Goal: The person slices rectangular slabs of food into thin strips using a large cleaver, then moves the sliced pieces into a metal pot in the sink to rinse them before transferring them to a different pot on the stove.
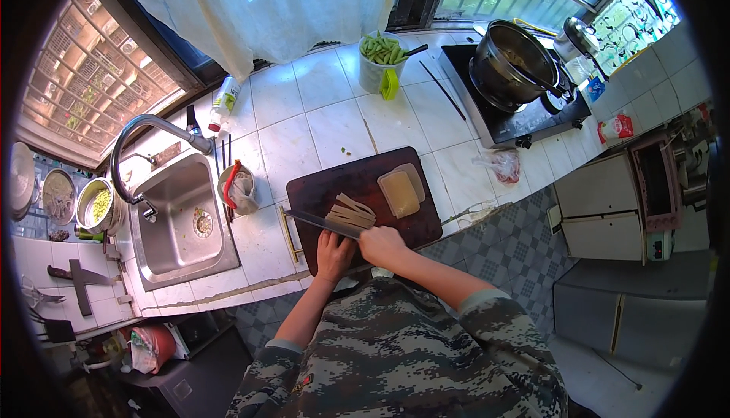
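Observation:
A dark wooden cutting board [311, 190] lies at the counter's front edge. My right hand [383, 247] grips a kitchen knife [322, 223] by its handle, and the blade points left across the board. Just on the near side of the blade, my left hand [335, 255] rests with bent fingertips by the steel; whatever is under them is hidden. Beyond the blade lie several cut tan strips [352, 212], apparently pressed tofu. A small stack of flat tan sheets [399, 194] sits uncut on the board's right part.
A steel sink [171, 241] with a curved faucet is at left. Beside it stands a bowl [244, 190] with a red chili on top. Green pods fill a jug [379, 70] at the back. A pot [507, 64] stands on the stove [496, 127], with a plastic bag [505, 166] nearby.

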### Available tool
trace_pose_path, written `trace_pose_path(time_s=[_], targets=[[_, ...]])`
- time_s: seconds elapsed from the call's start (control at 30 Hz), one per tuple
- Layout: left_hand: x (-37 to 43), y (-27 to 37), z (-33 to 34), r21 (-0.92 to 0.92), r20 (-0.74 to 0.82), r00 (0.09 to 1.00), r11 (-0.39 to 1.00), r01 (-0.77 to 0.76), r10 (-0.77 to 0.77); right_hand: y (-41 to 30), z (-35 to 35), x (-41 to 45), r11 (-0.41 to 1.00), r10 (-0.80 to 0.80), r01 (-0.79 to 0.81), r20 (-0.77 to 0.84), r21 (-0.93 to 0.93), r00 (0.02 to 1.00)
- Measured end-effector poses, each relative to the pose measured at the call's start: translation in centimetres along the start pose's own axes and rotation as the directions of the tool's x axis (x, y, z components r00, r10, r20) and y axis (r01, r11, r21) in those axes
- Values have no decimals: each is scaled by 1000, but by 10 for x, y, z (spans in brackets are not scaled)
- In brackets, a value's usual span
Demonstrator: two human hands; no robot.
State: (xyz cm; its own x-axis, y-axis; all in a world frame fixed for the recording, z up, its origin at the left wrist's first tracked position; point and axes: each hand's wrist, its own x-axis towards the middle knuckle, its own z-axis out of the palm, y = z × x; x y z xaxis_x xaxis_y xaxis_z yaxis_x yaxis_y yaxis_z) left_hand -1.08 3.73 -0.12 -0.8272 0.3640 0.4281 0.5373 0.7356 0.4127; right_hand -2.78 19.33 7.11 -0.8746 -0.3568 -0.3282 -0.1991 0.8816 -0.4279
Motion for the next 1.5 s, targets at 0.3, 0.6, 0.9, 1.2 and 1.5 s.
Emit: trace_pose_path(time_s=[0.3,0.6,0.9,1.2,1.5], targets=[[-2,-2,1,4,-9,1000,1000,11,-11,10,0,-2,1000,29,-29,12,6,1000],[-6,-1,-4,-28,-57,998,999,-36,34,81,-23,-117,984,155,-148,72,-96,985],[-6,0,-2,14,-103,995,1000,9,-8,31,-9,-69,996,87,-85,41,-38,995],[-5,1,-5,-1,-77,997,1000,23,-23,26,-13,-54,997,53,-51,48,-49,997],[-9,-1,-3,1,-44,999,1000,4,-4,-27,4,34,998,-55,55,-20,-16,998]])
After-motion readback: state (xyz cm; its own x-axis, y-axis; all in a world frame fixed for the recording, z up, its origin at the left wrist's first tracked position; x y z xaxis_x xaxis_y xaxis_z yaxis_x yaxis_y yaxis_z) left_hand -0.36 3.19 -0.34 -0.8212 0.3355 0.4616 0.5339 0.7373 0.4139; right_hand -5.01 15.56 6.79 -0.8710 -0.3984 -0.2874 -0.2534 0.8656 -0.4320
